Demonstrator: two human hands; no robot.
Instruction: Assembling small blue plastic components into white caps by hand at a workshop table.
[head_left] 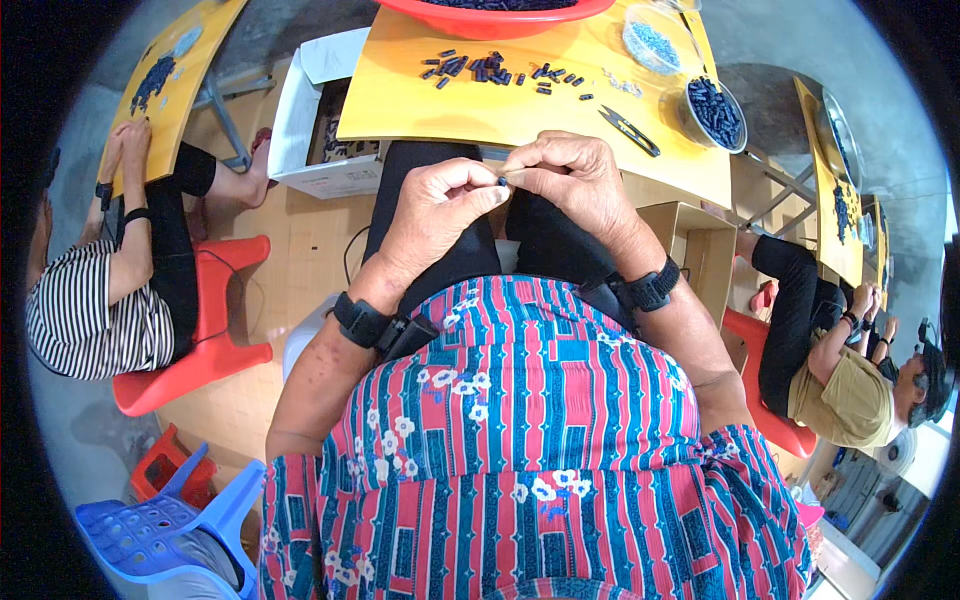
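Over my lap, just off the near edge of the yellow table (390, 108), both hands meet at the fingertips. My left hand (440, 208) is closed in a pinch on a small dark blue piece (503, 182). Against the same spot, the thumb and forefinger of my right hand (575, 185) are pressed together; whatever lies between them is too small to make out. Similar short dark cylinders (490, 68) are scattered across the tabletop ahead. Black thread snips (630, 130) lie to the right, near some tiny pale pieces (622, 84).
A red basin (495, 20) of dark pieces stands at the back. Right of it are a tub of light blue pieces (653, 46) and a bowl of dark ones (713, 112). A white box (325, 180) and cardboard box (690, 225) flank my legs. People sit at tables both sides.
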